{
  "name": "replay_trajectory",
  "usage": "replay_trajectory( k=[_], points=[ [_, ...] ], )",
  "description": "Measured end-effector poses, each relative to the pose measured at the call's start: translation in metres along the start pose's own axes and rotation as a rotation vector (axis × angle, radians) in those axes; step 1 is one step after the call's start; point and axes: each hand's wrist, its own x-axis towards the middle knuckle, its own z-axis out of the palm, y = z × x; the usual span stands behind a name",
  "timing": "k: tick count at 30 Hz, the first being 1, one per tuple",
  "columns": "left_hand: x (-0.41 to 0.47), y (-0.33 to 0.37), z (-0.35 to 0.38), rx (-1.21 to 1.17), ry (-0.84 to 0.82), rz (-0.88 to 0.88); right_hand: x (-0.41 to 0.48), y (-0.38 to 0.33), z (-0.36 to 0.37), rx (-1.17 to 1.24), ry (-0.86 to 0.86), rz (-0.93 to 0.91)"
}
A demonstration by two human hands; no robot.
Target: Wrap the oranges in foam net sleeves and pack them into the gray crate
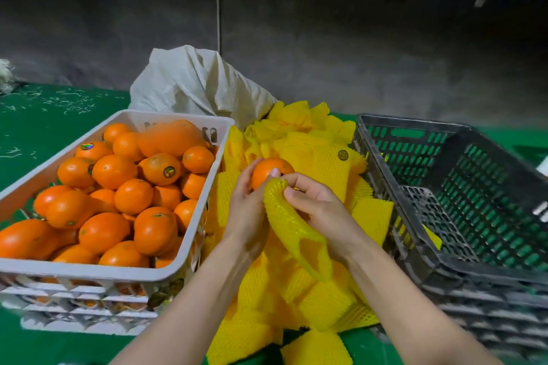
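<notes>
Looks like the sleeving step on 1 orange [267, 170]. The left hand [249, 207] grips it, thumb on top, while the right hand [320, 210] pinches the mouth of a yellow foam sleeve [293, 231] right against the fruit, the rest dangling between the wrists. Next move, I'd guess: stretch that mouth over the orange, pull it down, then carry it right to the gray crate [415, 123], just beside the sleeve pile [323, 163].

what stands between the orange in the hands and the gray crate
Nothing visible: the orange is held over the yellow sleeve pile, and the open-topped gray crate sits right of it.
</notes>
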Motion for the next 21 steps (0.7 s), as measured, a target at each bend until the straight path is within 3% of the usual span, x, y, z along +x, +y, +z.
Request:
replay_trajectory(
  k=[5, 9, 14, 21],
  points=[
    [-0.006, -0.014, 0.010, -0.053, -0.021, -0.011, 0.000, 0.005, -0.010, -0.202, 0.323, -0.121],
    [-0.009, -0.015, 0.009, -0.100, -0.164, -0.068, -0.004, 0.015, -0.019, -0.440, 0.543, -0.214],
    [-0.010, -0.013, -0.002, 0.010, -0.343, -0.059, -0.011, 0.014, -0.015, -0.491, 0.615, -0.287],
    [-0.010, -0.015, 0.001, -0.378, -0.318, -0.226, -0.012, 0.015, -0.002, -0.616, 0.646, -0.426]
  ],
)
